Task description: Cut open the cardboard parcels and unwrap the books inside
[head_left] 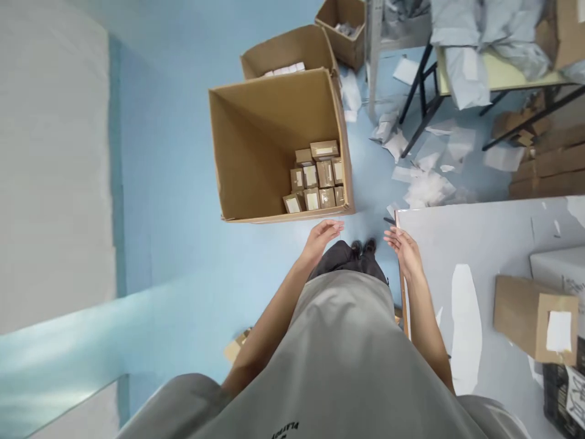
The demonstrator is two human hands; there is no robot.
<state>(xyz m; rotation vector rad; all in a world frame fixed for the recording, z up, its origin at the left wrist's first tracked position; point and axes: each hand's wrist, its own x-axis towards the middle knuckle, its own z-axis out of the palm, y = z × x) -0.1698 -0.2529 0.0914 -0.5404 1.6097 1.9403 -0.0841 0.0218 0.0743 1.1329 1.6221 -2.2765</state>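
My left hand (325, 235) hangs just in front of the near edge of a large open cardboard box (260, 152); its fingers are loosely extended and nothing shows in them. Inside the box, several small brown cartons (326, 174) with white labels are packed in the right near corner. My right hand (404, 246) hovers at the left edge of the grey-topped table (429, 244), fingers slightly spread, with no object visible in it. A small dark item (389, 220) juts out from the table corner close to its fingertips.
Behind the large box stands another open box (292, 49) with white items. Paper scraps (429, 189) litter the floor beneath a yellow-topped table (503, 73) bearing grey mailer bags (466, 67). On the right table sits a taped carton (521, 311) with a white label.
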